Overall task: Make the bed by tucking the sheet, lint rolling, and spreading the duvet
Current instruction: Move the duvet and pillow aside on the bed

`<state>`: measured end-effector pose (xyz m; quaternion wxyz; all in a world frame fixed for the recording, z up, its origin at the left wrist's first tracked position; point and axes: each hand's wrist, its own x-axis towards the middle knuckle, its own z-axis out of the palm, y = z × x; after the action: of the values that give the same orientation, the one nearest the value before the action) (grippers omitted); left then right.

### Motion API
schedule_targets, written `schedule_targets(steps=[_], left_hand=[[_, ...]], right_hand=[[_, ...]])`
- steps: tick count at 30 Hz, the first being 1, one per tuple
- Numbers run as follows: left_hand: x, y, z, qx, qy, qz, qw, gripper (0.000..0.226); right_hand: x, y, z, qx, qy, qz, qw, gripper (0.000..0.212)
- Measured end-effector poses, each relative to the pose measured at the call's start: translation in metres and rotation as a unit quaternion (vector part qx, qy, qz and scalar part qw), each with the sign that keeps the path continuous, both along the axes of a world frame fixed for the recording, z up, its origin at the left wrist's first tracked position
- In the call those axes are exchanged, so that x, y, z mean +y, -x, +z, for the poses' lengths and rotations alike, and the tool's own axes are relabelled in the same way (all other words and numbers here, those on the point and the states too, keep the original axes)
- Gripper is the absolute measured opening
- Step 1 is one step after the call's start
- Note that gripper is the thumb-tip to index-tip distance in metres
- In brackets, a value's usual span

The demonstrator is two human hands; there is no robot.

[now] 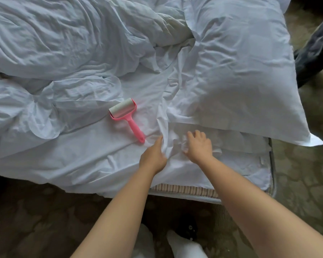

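No legible text, label, brand, number or sign found on the sheet (101, 164), pillow (241, 71) or lint roller (126, 116).

There is a single head-worn, wide-angle view, looking forward and steeply down from above the near edge of a bed covered with a rumpled white cotton sheet (93, 164). It sits close enough that both bare forearms reach up from the bottom edge, with brown patterned carpet (296, 183) directly below. With only this view, nothing overlaps with another.
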<state>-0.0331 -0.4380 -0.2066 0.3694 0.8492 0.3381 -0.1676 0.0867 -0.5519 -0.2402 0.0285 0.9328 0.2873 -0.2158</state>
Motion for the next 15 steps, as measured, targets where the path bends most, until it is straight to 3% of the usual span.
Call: schedule_targets(steps=[5, 11, 15], left_hand=[[-0.02, -0.001, -0.012, 0.049, -0.167, -0.09, 0.981, 0.083], [-0.032, 0.001, -0.02, 0.069, -0.204, -0.092, 0.972, 0.069], [-0.038, 0.002, -0.013, 0.076, -0.215, -0.075, 0.971, 0.069]], right_hand=[[0.002, -0.008, -0.012, -0.048, 0.002, 0.064, 0.997, 0.035], [-0.007, -0.02, -0.009, -0.041, -0.016, 0.174, 0.984, 0.035], [-0.014, -0.015, -0.001, 0.052, -0.026, 0.219, 0.974, 0.045]])
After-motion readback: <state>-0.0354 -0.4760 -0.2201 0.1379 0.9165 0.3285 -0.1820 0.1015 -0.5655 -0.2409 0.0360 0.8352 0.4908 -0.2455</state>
